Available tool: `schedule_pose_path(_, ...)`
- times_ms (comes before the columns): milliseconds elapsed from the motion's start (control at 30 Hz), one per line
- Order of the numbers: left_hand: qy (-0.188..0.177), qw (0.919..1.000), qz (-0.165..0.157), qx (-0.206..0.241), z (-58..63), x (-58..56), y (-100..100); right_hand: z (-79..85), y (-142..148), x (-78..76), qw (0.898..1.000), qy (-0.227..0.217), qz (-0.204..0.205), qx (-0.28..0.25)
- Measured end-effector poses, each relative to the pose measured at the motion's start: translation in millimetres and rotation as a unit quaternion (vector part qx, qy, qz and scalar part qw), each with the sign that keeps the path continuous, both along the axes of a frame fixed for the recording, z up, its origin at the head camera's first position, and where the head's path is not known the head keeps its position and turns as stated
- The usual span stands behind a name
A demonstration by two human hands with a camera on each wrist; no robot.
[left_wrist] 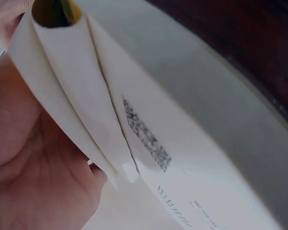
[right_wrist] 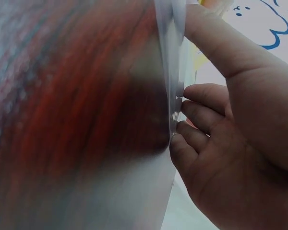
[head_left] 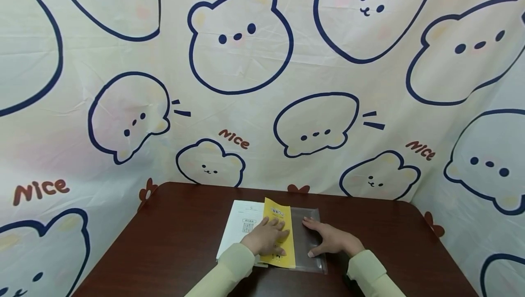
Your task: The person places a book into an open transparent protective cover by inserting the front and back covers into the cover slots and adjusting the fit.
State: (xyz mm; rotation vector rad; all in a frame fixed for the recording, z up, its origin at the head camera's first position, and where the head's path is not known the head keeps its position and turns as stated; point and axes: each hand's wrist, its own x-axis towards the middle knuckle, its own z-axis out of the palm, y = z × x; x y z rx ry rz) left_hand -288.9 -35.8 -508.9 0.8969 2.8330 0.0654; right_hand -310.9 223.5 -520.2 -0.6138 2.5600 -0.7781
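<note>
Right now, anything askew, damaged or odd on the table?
One mild thing: the yellow sheet under the left hand isn't lying flat. The left wrist view shows it bowed into a curl beside the white page. No spill or tear visible.

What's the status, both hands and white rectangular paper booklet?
Left hand on yellow printed paper flap. Right hand touching clear plastic sleeve. White rectangular paper booklet shows left of flap. No obstruction seen between hands.
</note>
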Motion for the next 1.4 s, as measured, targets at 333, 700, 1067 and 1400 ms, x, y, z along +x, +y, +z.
schedule_pose_path(333,-0.012,0.9998,-0.014,0.006,3.3,3.9,-4,-0.5,-1,-0.4,1.0,-0.004,0.005,0.001)
schedule_pose_path(700,-0.015,0.9996,-0.018,0.013,4.4,4.3,-2,0.1,0,-1.8,1.0,-0.007,0.006,-0.006)
schedule_pose_path(1067,-0.003,0.9997,-0.006,0.024,3.8,7.5,6,-1.2,0,-1.3,1.0,-0.008,0.012,-0.01)
schedule_pose_path(1400,0.0,0.999,-0.016,0.041,3.4,5.0,7,4.3,-4,3.5,1.0,-0.005,0.015,-0.003)
